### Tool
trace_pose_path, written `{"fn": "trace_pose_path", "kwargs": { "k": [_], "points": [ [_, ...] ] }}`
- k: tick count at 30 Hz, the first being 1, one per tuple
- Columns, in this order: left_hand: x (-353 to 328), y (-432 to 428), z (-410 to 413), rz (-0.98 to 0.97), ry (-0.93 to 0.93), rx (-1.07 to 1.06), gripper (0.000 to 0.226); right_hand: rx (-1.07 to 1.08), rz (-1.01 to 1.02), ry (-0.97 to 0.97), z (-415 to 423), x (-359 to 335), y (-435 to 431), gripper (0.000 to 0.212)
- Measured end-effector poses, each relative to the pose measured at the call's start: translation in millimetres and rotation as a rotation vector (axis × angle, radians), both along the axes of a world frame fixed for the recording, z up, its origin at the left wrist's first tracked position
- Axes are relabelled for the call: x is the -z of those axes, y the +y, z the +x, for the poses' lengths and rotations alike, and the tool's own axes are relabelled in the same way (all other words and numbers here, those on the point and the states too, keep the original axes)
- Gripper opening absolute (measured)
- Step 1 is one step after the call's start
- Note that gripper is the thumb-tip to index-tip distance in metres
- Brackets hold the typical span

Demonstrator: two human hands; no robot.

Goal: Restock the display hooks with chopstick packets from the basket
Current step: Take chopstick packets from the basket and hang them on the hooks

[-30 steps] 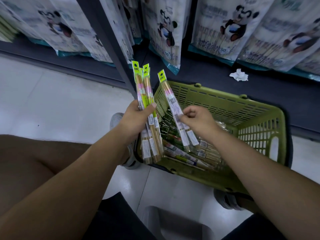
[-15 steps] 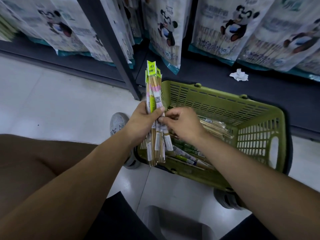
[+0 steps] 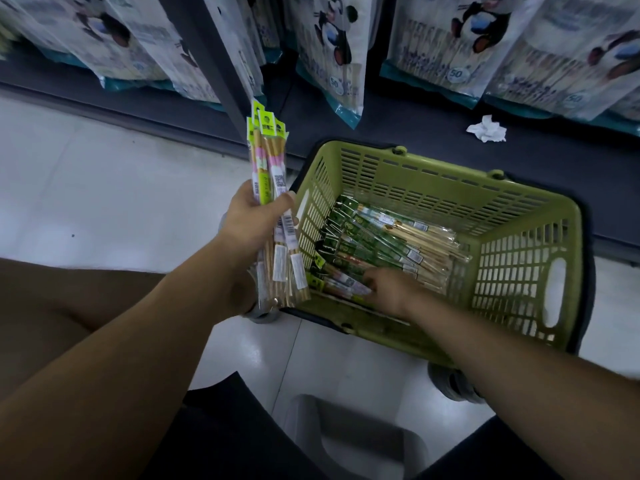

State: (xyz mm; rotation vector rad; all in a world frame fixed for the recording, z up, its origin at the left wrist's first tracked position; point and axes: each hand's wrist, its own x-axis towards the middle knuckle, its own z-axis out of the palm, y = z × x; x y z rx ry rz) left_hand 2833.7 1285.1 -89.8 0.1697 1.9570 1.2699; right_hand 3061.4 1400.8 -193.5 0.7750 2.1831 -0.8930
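Right grip (image 3: 388,289) dropped into basket (image 3: 433,199) onto packets (image 3: 377,237); left grip (image 3: 256,220) holds bundle (image 3: 269,157).

The right hand (image 3: 388,289) is blurred inside the basket (image 3: 433,181). Its fingertips lie buried among the packets (image 3: 377,233), so whether it grips one cannot be told. The left hand (image 3: 256,223) has its fingers hidden behind the bundle (image 3: 273,188) it holds, and only the thumb shows in front. The bundle's packet count is unclear, and its label print is too small to read. Under the left wrist, a shoe (image 3: 263,311) is mostly covered. Above both hands, the panda bags (image 3: 332,53) are cut off by the top edge. The right forearm hides part of the basket's near rim.
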Motion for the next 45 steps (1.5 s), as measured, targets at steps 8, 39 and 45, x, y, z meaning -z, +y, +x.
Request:
{"fn": "trace_pose_path", "kwargs": {
  "k": [8,39,45],
  "points": [
    [6,-4,-2,-0.027,0.005,0.037,0.059,-0.113,0.125,-0.011,11,24,-14,0.029],
    [11,-4,-3,0.009,-0.007,0.053,0.063,0.103,-0.223,-0.021,19,38,5,0.035],
    [11,-4,-2,0.005,-0.012,0.046,0.059,0.021,-0.296,-0.099,14,30,15,0.031]
  ]
}}
